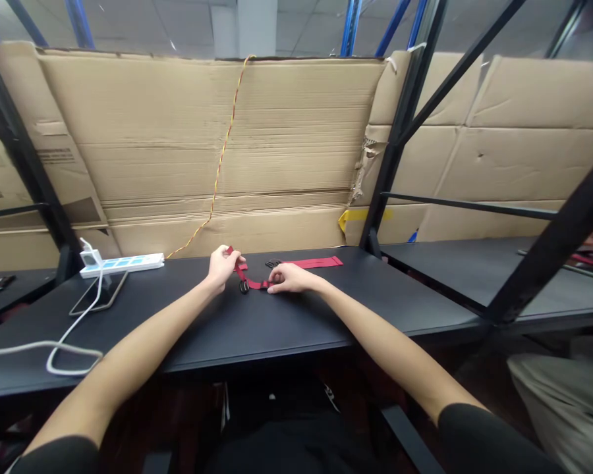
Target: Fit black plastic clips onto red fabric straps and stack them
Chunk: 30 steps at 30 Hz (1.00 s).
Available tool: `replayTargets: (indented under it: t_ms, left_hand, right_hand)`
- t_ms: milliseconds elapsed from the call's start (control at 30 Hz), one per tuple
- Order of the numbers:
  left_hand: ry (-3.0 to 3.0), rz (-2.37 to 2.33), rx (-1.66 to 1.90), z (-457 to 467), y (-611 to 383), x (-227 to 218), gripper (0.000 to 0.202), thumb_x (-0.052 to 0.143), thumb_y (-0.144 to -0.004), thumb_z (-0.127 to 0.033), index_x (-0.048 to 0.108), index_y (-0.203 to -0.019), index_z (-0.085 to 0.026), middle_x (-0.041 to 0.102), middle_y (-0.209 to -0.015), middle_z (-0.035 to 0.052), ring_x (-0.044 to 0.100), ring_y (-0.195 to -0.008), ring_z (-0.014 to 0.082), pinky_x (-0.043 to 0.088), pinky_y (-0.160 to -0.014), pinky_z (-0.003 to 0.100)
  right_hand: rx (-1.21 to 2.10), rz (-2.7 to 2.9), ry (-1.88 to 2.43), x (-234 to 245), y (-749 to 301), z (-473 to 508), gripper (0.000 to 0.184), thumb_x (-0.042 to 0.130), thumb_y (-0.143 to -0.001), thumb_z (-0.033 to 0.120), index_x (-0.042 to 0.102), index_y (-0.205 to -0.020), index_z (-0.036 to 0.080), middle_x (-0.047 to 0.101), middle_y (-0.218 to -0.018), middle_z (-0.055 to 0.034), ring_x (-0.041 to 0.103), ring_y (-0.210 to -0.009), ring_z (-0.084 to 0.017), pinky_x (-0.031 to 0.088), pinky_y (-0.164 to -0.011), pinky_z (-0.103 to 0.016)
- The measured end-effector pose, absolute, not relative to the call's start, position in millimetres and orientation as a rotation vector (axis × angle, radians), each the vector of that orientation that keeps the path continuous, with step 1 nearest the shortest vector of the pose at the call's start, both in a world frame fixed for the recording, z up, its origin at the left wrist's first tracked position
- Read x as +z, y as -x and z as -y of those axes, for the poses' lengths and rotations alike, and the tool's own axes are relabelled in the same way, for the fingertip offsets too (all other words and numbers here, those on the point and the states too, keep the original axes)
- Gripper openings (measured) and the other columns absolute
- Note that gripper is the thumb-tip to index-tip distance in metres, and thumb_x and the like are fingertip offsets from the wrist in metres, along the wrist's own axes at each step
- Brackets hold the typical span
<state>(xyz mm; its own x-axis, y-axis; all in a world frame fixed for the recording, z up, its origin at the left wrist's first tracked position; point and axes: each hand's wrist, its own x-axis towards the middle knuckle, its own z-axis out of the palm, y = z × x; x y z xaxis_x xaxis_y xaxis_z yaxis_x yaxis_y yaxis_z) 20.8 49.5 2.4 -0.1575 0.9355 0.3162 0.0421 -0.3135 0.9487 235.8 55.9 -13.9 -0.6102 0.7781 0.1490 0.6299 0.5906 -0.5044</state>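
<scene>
A wall of tan corrugated cardboard sheets (153, 131), creased and torn along one edge (a flash of yellow strip (360, 214) brightens its lower right corner), stands behind a matte black flat-topped workbench (277, 322), seen here from where we stand. Black metal uprights (406, 112) and slanting braces divide the bay from a neighbouring dark tabletop (454, 263) at right, also backed with cardboard. Above, blue metal posts (350, 26) and a broad whitish column (257, 26) rise against a grey panelled ceiling (178, 26) in pale light.
</scene>
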Motion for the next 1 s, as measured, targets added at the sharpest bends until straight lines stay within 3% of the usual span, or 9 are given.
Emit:
replayTargets:
  t_ms: [233,400,600,833,1000]
  left_hand:
    - [-1.513,-1.067,1.401,-47,-24,-3,0.027,0.077,-0.057,-0.026,0.053,-0.063,-0.014,0.058,-0.053,-0.002,0.054,-0.05,0.0091,0.041,-0.051,0.021]
    - [-1.593,-1.028,1.252,-44,-24,-3,0.032,0.077,-0.062,-0.038,0.07,-0.078,-0.012,0.068,-0.069,0.0051,0.059,-0.061,0.0128,0.045,-0.058,0.024]
    - [-1.544,-1.017,1.282,-46,-22,-5,0.041,0.079,-0.06,-0.028,0.068,-0.097,-0.013,0.071,-0.078,0.0069,0.064,-0.065,0.0152,0.05,-0.065,0.028]
    - [-1.564,-1.128,1.323,-51,-21,-9,0.028,0.075,-0.062,-0.025,0.069,-0.087,-0.013,0.071,-0.081,0.0073,0.065,-0.074,0.0169,0.051,-0.069,0.028]
    - [-1.506,-1.286,1.347,-55,-19,-10,0.029,0.068,-0.07,-0.027,0.065,-0.096,-0.014,0.07,-0.08,0.0077,0.065,-0.073,0.0175,0.048,-0.063,0.026]
  right_hand:
    - [0.587,2.436,1.011,-17,-229,-50,0.031,0.071,-0.069,0.042,0.071,-0.09,0.019,0.067,-0.08,-0.0033,0.057,-0.071,-0.016,0.042,-0.062,-0.025]
    - [0.671,2.295,0.953,-16,-223,-48,0.036,0.071,-0.067,0.043,0.071,-0.091,0.016,0.067,-0.08,-0.0042,0.057,-0.069,-0.015,0.043,-0.062,-0.026]
    - [0.719,2.021,0.902,-16,-221,-54,0.041,0.071,-0.067,0.042,0.067,-0.098,0.014,0.068,-0.082,-0.0039,0.059,-0.071,-0.014,0.047,-0.068,-0.027]
    - [0.453,2.152,1.212,-11,-225,-51,0.022,0.067,-0.066,0.036,0.071,-0.076,0.017,0.066,-0.069,-0.0019,0.056,-0.062,-0.014,0.041,-0.058,-0.025]
    - [0.357,2.214,1.426,2,-242,-51,0.019,0.067,-0.063,0.035,0.068,-0.063,0.016,0.066,-0.063,-0.0032,0.057,-0.061,-0.016,0.038,-0.055,-0.025]
